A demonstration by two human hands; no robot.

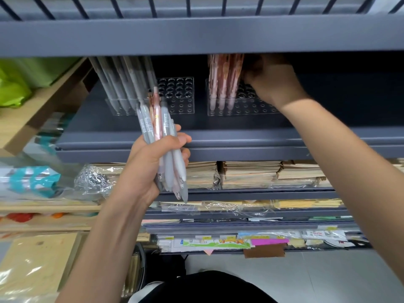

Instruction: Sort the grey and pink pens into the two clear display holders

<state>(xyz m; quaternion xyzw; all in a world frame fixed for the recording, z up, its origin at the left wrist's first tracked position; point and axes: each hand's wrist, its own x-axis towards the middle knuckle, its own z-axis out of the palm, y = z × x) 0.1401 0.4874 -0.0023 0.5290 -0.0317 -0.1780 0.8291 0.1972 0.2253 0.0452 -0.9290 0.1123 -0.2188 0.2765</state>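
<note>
My left hand [150,162] grips a mixed bundle of pens [162,136], mostly grey with a pink one among them, held in front of the grey shelf. Behind it, the left clear holder [181,95] carries several grey pens [122,84] in its left rows. The right clear holder [247,106] has several pink pens [223,84] standing in its left rows. My right hand [273,82] reaches under the upper shelf and rests at the pink pens in the right holder; its fingers are curled, and whether they pinch a pen is hidden.
A grey upper shelf edge [196,33] overhangs both holders and hides the pen tops. Lower shelves hold stacked paper packs [251,173] and wrapped stationery [218,206]. A wooden rack with green bags [13,88] stands at the left.
</note>
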